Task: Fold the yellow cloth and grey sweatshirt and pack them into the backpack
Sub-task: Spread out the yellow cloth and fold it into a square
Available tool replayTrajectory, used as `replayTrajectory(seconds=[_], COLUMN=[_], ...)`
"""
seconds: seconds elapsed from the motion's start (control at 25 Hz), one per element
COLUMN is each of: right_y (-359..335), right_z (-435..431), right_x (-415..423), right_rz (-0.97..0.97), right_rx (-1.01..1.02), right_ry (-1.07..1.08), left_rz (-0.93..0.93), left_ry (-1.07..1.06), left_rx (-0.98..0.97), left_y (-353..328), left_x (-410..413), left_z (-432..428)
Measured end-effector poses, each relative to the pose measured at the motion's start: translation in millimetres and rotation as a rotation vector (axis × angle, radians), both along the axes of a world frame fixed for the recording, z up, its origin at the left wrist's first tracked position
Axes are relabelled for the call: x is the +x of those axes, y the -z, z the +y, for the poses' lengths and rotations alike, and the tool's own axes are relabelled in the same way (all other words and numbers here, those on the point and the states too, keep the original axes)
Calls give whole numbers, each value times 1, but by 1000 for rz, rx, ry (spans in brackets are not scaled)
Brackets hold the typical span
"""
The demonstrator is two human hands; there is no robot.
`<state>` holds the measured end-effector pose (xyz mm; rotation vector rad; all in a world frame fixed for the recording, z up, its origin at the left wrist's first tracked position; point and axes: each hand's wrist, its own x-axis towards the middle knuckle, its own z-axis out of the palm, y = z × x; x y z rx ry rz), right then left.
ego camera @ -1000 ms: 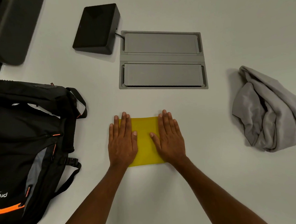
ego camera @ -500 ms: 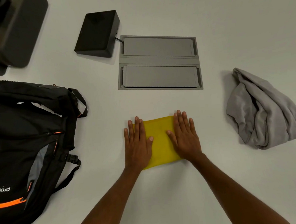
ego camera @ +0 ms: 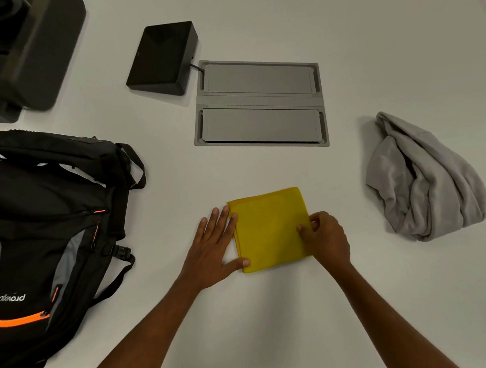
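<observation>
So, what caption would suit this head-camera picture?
Left hand flat against the folded cloth, right hand pinching its edge; backpack left, sweatshirt right.

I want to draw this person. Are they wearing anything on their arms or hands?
Nothing that shows. The left hand and right hand are bare: no gloves, rings or watch. Both forearms are bare too, with no sleeve in view.

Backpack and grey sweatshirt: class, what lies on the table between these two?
In the head view, the folded yellow cloth lies between backpack and grey sweatshirt, left hand flat at its left edge, right hand pinching its right edge.
</observation>
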<state>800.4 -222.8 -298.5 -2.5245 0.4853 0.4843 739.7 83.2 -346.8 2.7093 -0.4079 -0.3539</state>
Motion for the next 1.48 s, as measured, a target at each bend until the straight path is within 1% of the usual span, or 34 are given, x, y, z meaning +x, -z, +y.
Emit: replayTrajectory(seconds=[0.16, 0.24, 0.32, 0.44, 0.52, 0.6, 0.68, 0.96, 1.16, 1.24, 1.28, 1.36, 1.4, 1.48], right_y=[-5, -10, -20, -42, -50, -54, -51, -19, -11, -10, -8, -3, -1, 6], right_z=[4, 6, 16, 43, 66, 90, 111, 146, 143, 132, 123, 107, 101, 94], right_x=[2, 0, -6, -25, -39, -49, -54, -66, -65, -63, -59, -48, -41, -30], right_rz=[78, 48, -13, -108, -155, -135, -90, -173, -173, -164, -219, -446, -524, -531], right_rx=[158, 194, 200, 148, 75, -9, -46, -110, -16, -5, -42, -187, -246, -257], right_ry=[72, 54, -12, -159, -297, -430, -494, -531, -520, -592, -638, -722, -758, -816], left_rz=[8, 8, 15, 31, 32, 36, 27, -24, 5, 45, 61, 74, 73, 72], left_ry=[2, 5, 4, 10, 13, 12, 15, 37, 26, 36, 37, 37, 37, 41], left_rx=[0, 0, -1, 16, 37, 44, 39, 29, 42, 39, 34, 35, 35, 18], left_y=[0, 0, 0, 1, 2, 2, 1, 4, 5, 2, 1, 0, 0, -1], left_x=[0, 1, 2, 2, 2, 2, 2, 0, 1, 2, 2, 3, 3, 3], left_z=[1, 1, 1, 2, 3, 3, 2, 4, 5, 6, 6, 6, 6, 7])
